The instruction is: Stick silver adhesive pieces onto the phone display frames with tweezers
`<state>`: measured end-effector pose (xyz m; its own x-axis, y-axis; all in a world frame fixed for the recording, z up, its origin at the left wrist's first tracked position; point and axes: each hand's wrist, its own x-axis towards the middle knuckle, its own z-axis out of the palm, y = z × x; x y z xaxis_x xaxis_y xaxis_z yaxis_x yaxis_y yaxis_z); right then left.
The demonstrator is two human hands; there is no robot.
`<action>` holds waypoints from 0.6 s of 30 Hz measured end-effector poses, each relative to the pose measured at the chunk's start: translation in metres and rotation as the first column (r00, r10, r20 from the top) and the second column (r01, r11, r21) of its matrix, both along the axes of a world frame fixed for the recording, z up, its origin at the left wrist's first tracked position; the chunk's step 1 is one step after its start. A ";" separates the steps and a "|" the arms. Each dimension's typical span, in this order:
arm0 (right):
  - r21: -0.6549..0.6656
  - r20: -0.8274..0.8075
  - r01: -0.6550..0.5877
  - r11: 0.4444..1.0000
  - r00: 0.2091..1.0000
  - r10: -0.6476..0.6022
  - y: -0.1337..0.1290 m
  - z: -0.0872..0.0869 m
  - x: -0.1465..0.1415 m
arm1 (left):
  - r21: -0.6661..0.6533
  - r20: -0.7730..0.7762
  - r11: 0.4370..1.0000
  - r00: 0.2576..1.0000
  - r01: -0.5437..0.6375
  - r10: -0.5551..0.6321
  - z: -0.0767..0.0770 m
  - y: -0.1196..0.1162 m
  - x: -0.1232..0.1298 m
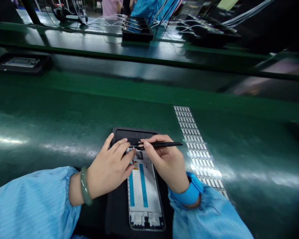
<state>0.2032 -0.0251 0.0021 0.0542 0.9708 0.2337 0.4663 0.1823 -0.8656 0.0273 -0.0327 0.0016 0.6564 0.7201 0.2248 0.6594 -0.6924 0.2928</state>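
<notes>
An open phone frame [149, 189], silvery with two blue adhesive strips, lies face up in a black tray [117, 212] in front of me. My right hand [165, 159] pinches a pair of black tweezers [166, 144], whose tips point left at the frame's top edge. My left hand [112, 166] lies over the frame's upper left with its fingers spread, the fingertips touching the top edge near the tweezer tips. Whatever sits under those fingertips is hidden.
A long strip of small white stickers [195, 139] runs along the green bench [64, 113] right of the tray. Another black tray [43, 63] with a phone frame is at the far left. A raised shelf [94, 41] crosses the back, holding a black box [139, 33] with cables. People stand beyond.
</notes>
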 end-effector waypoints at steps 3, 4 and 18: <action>0.010 0.010 -0.014 1.000 1.000 0.014 0.000 0.000 -0.001 | -0.007 -0.006 1.000 1.000 0.000 0.000 0.001 0.000 0.000; 0.011 0.010 -0.017 1.000 1.000 0.017 0.000 0.000 -0.001 | -0.006 -0.005 1.000 1.000 0.000 0.000 0.001 0.000 -0.001; 0.030 0.038 0.023 0.999 0.999 -0.024 0.001 -0.002 -0.003 | -0.008 -0.007 1.000 1.000 -0.004 0.004 0.000 0.000 0.000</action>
<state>0.2007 -0.0241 0.0005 0.0670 0.9620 0.2646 0.5035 0.1963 -0.8414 0.0273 -0.0331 0.0018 0.6549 0.7246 0.2146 0.6641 -0.6874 0.2940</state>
